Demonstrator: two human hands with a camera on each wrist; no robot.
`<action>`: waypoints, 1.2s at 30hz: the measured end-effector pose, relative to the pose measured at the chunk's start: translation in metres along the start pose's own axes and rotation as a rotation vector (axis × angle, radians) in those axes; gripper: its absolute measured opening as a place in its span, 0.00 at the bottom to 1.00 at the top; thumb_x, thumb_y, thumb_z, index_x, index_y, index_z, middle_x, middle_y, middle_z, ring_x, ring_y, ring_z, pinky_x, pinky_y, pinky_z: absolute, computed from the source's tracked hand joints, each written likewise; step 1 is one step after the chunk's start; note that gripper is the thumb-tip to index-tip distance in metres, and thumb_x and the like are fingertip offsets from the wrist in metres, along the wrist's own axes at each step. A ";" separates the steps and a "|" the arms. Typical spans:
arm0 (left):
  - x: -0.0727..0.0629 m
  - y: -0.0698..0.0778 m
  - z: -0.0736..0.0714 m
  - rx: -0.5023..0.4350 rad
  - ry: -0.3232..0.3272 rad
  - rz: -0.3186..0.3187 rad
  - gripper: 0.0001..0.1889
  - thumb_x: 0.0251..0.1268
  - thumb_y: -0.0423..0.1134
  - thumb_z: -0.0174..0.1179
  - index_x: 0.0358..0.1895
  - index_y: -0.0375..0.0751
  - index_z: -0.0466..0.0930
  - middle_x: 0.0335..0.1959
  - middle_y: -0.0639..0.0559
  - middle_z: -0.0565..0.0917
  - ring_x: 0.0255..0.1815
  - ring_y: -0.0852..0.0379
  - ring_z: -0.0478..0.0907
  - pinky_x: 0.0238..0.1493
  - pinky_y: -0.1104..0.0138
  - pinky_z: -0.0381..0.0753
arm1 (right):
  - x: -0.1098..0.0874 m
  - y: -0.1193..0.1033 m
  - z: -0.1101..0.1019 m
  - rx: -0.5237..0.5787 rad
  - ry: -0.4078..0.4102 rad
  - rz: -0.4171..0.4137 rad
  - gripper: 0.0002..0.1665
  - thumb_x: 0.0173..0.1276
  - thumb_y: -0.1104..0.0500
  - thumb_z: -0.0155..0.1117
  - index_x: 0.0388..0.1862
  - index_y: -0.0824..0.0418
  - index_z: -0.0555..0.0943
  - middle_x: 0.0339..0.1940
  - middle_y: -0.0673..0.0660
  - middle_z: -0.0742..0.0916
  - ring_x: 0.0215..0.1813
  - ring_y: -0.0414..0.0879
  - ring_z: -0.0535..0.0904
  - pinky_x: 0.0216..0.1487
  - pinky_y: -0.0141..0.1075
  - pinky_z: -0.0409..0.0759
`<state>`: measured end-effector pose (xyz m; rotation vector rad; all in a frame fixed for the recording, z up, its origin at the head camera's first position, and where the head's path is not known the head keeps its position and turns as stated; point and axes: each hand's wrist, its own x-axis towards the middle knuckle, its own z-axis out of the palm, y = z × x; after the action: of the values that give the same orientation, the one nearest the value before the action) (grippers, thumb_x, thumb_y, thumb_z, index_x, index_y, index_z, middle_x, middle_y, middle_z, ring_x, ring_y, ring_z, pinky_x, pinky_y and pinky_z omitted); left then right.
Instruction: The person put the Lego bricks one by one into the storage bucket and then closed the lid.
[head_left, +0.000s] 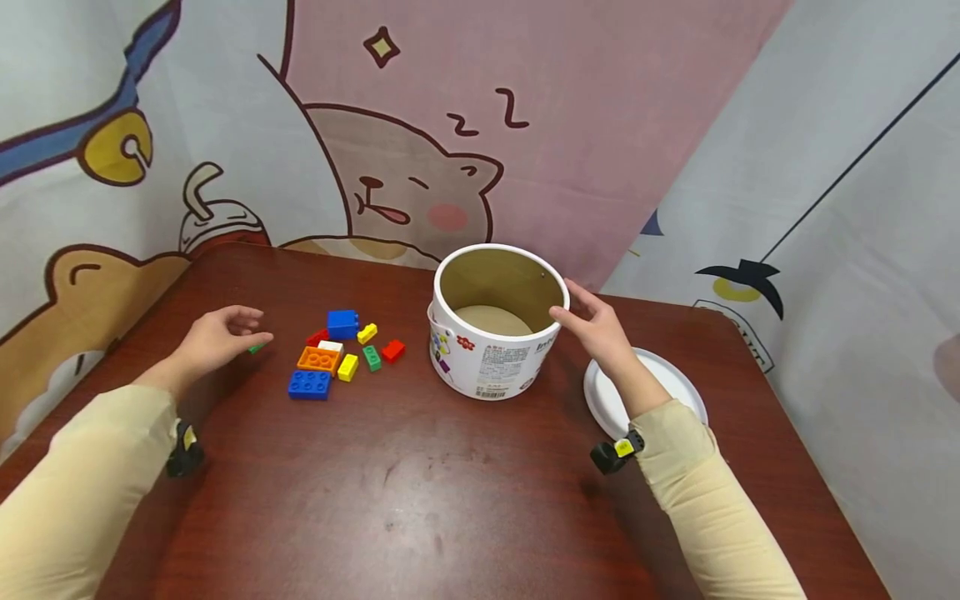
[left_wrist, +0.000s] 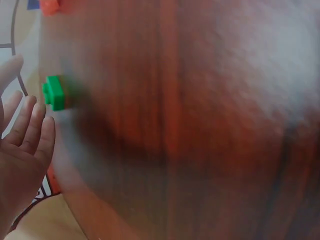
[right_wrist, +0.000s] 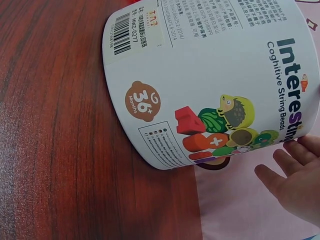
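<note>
At the left of the head view my left hand (head_left: pixel 217 337) is over the table beside a green brick (head_left: pixel 257 347), which its fingers partly hide. In the left wrist view that brick (left_wrist: pixel 54 93) stands apart from the loosely extended fingers. On the right, my right hand (head_left: pixel 600 329) touches the rim and outer side of a white round bucket (head_left: pixel 487 367). The bucket stands upright without a lid, its beige inside showing. In the right wrist view, relaxed fingers of the right hand (right_wrist: pixel 297 180) rest against its printed wall.
Several toy bricks lie between hand and bucket: a large blue one (head_left: pixel 342 324), an orange one (head_left: pixel 318 360), another blue one (head_left: pixel 309 385), a yellow one (head_left: pixel 348 367) and a red one (head_left: pixel 393 351). A white round lid or plate (head_left: pixel 671 379) lies under the right forearm. Printed cloth borders the table.
</note>
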<state>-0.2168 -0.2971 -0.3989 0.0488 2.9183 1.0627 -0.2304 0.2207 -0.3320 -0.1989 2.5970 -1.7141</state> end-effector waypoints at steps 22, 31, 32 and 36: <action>0.006 0.013 -0.002 0.032 -0.092 0.008 0.20 0.62 0.39 0.59 0.52 0.27 0.74 0.44 0.32 0.80 0.40 0.46 0.77 0.36 0.66 0.77 | -0.001 0.000 0.000 0.027 -0.001 0.004 0.37 0.67 0.59 0.58 0.72 0.61 0.59 0.72 0.61 0.66 0.70 0.55 0.64 0.68 0.48 0.63; 0.009 0.038 -0.008 0.018 -0.083 0.051 0.20 0.65 0.42 0.56 0.55 0.32 0.74 0.49 0.32 0.79 0.47 0.43 0.76 0.47 0.56 0.77 | -0.001 0.001 0.000 0.026 0.003 0.002 0.37 0.67 0.59 0.59 0.72 0.61 0.59 0.71 0.62 0.66 0.70 0.55 0.65 0.69 0.47 0.63; 0.009 0.042 -0.009 0.014 -0.081 0.055 0.21 0.65 0.43 0.56 0.55 0.32 0.74 0.49 0.32 0.79 0.47 0.43 0.76 0.47 0.55 0.77 | -0.001 0.001 0.000 0.026 0.003 0.002 0.37 0.67 0.59 0.59 0.72 0.61 0.59 0.71 0.62 0.67 0.70 0.55 0.64 0.69 0.47 0.63; 0.010 0.055 -0.013 0.008 -0.073 0.078 0.21 0.66 0.43 0.55 0.56 0.33 0.74 0.50 0.33 0.79 0.48 0.42 0.76 0.49 0.53 0.77 | -0.001 0.001 0.000 0.024 0.001 0.006 0.37 0.66 0.58 0.59 0.72 0.61 0.59 0.71 0.62 0.66 0.70 0.54 0.64 0.69 0.47 0.63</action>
<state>-0.2268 -0.2631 -0.3544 0.1996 2.8769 1.0356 -0.2298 0.2212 -0.3324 -0.1895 2.5742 -1.7429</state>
